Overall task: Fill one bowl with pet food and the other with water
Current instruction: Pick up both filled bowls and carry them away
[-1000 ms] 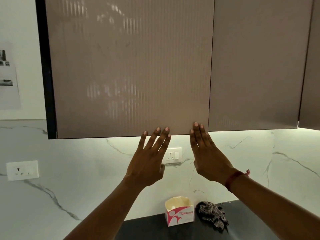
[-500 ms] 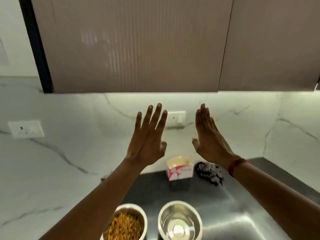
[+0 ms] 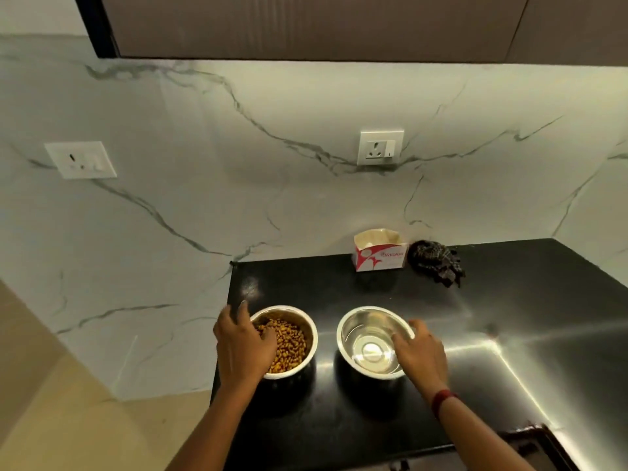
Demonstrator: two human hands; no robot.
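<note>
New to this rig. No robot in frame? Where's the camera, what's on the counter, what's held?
No robot here: a person works bare-handed, so each grip is simply a hand. The one camera sits on the person's head, looking forward and down. On the black counter, the left hand curls its fingers over the rim of the kibble bowl. Beside it, the right hand holds the rim of the shiny bowl; whether that one holds water is hard to tell. Behind them sit a red-and-white carton and a dark cloth, both untouched.
</note>
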